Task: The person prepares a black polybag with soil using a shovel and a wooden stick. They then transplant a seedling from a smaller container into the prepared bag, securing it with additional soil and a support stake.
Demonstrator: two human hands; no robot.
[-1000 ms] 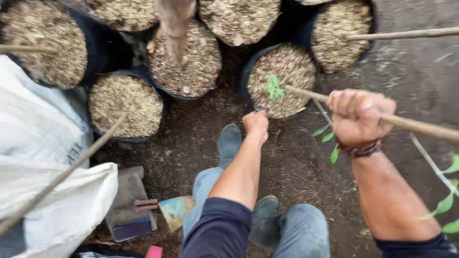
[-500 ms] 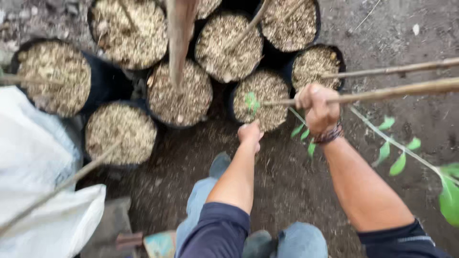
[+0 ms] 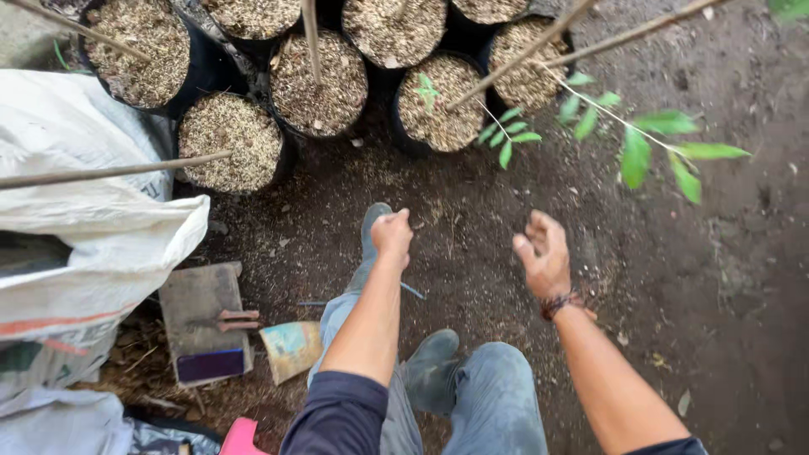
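1. The left hand (image 3: 392, 236) is hovering over the dark soil (image 3: 691, 278) with its grip curled into a loose fist, holding nothing that can be seen.
2. The right hand (image 3: 546, 253) is hanging beside it, well apart, its grip half open with the fingers bent and empty; a beaded band is sitting on the wrist.
3. The nearest black pot (image 3: 440, 103), filled with pale husk mix, is standing ahead of both hands, apart from them, with a small green seedling (image 3: 427, 89) sprouting in it.
4. A thin stick (image 3: 514, 59) is leaning out of that pot toward the upper right, and a leafy twig (image 3: 624, 126) is reaching across beside it.
5. More filled pots (image 3: 229, 141) are standing in a cluster to the left.
6. A white sack (image 3: 93, 227) is lying at the left edge.
7. A rubber boot (image 3: 371, 232) is resting just under the left hand.
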